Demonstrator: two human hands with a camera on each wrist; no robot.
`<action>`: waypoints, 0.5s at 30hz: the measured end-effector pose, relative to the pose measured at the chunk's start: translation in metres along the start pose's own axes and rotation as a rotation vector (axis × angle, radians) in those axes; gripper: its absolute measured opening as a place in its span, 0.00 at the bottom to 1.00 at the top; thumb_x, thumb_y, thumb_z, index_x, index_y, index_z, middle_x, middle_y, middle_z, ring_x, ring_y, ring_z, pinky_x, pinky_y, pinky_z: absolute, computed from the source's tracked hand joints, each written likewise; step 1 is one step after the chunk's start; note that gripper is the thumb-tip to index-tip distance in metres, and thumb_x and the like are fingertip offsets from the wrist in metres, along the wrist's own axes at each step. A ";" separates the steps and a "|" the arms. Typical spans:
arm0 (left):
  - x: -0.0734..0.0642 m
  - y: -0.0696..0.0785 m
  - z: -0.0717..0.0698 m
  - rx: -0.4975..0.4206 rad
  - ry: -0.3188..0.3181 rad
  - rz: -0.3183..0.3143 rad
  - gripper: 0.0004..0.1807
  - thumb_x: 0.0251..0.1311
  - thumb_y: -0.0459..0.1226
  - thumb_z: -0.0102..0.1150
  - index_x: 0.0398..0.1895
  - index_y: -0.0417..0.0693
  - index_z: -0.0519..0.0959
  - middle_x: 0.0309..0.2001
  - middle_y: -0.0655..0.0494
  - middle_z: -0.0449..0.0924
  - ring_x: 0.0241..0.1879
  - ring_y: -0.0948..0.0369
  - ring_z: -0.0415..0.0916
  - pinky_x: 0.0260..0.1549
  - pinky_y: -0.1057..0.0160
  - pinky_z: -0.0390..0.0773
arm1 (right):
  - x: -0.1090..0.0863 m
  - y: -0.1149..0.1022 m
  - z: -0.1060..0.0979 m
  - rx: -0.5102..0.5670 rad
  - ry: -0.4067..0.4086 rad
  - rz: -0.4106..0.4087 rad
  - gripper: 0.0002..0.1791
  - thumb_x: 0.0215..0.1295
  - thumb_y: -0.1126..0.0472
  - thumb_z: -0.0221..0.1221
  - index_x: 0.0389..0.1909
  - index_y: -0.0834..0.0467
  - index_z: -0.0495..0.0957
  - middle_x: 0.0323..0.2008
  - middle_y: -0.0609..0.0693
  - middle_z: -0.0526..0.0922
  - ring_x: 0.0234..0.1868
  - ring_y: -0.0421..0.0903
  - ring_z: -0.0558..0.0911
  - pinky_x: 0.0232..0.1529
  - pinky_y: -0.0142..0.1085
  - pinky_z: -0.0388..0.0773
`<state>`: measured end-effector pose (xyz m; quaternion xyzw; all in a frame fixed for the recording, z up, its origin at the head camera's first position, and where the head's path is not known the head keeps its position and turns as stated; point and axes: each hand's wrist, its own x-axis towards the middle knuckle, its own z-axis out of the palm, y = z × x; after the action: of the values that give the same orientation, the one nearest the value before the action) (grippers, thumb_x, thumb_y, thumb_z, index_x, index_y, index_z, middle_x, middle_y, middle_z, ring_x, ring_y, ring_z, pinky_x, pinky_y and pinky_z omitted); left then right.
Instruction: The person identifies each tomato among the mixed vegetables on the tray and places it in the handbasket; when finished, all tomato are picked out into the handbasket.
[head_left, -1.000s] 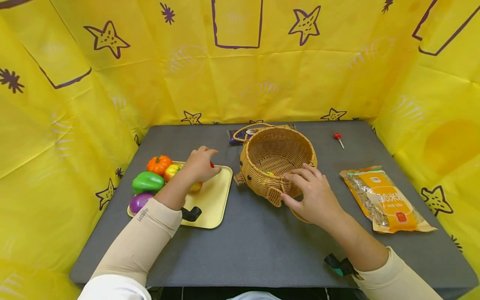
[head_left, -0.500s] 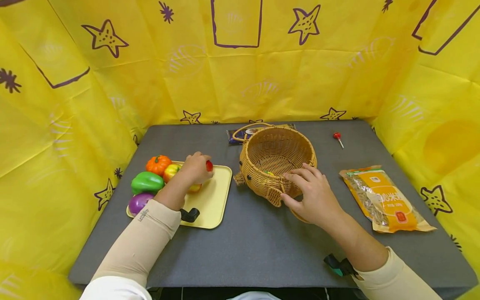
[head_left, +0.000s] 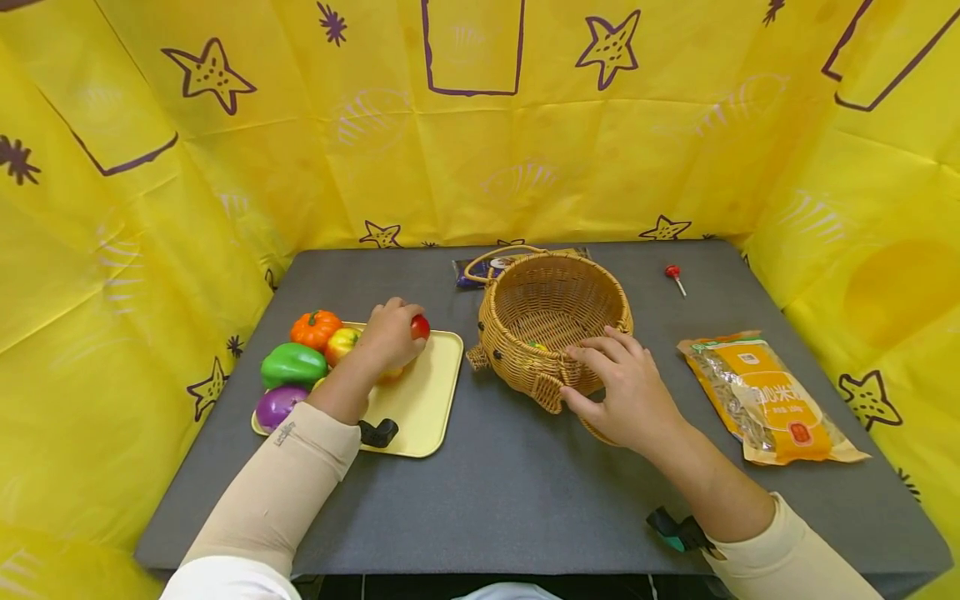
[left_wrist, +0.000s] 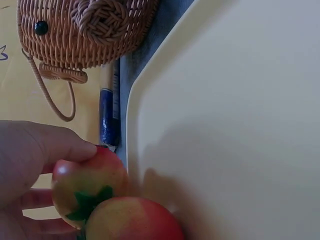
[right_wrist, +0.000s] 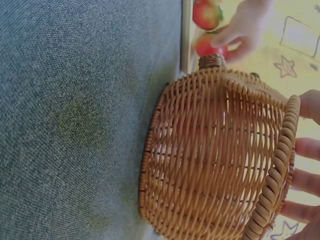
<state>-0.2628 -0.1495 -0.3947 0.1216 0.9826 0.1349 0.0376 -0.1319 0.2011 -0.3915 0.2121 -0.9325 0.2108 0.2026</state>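
Left hand: the left hand (head_left: pixel 386 337) pinches a red fruit (head_left: pixel 421 327), thumb on one side and fingers on the other.
Red fruit: in the left hand's grasp, at the tray's far rim; whether it touches the tray cannot be told. It has yellowish patches and a green leafy top.
Second fruit: a red-and-yellow fruit (left_wrist: pixel 132 220), right beside the held one in the left wrist view.
Tray: the pale yellow tray (head_left: pixel 420 408) lies below the left hand.
Vegetables: left of the left hand sit an orange pumpkin (head_left: pixel 317 330), a green pepper (head_left: pixel 294 366) and a purple vegetable (head_left: pixel 279 407).
Right hand: the right hand (head_left: pixel 626 387) grips the basket's near rim, fingers over the edge, thumb at a woven ear.
Basket: the wicker basket (head_left: pixel 517 358), between the hands, its opening facing up; something small and yellow-green shows inside.
Orange bag: the orange bag (head_left: pixel 780 408) lies right of the right hand on the grey surface (head_left: pixel 502 492).
Lollipop: a red lollipop (head_left: pixel 672 272), well beyond the right hand.
Blue packet: a dark blue packet (head_left: pixel 468 273), beyond both hands, partly behind the basket.
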 end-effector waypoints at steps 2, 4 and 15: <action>0.000 0.002 0.000 -0.033 0.031 0.013 0.30 0.61 0.41 0.66 0.67 0.42 0.76 0.63 0.37 0.70 0.56 0.38 0.68 0.56 0.43 0.75 | 0.000 0.000 0.000 0.003 -0.001 0.001 0.26 0.57 0.47 0.73 0.55 0.53 0.84 0.55 0.55 0.83 0.69 0.65 0.70 0.54 0.72 0.71; 0.000 0.006 -0.001 -0.067 0.062 0.023 0.31 0.61 0.42 0.66 0.68 0.44 0.75 0.65 0.39 0.69 0.58 0.39 0.67 0.57 0.43 0.75 | 0.000 0.000 0.000 0.005 -0.001 0.004 0.26 0.57 0.47 0.73 0.55 0.53 0.84 0.56 0.55 0.82 0.69 0.65 0.70 0.55 0.72 0.70; -0.005 0.040 -0.019 -0.201 0.248 0.135 0.29 0.61 0.44 0.68 0.66 0.49 0.78 0.66 0.45 0.70 0.63 0.41 0.66 0.59 0.41 0.75 | 0.000 -0.001 -0.002 0.003 -0.012 0.016 0.27 0.57 0.47 0.73 0.56 0.53 0.84 0.56 0.55 0.82 0.69 0.65 0.69 0.55 0.73 0.70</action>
<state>-0.2513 -0.1178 -0.3650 0.1652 0.9509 0.2490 -0.0813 -0.1309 0.2008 -0.3892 0.2061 -0.9351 0.2126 0.1948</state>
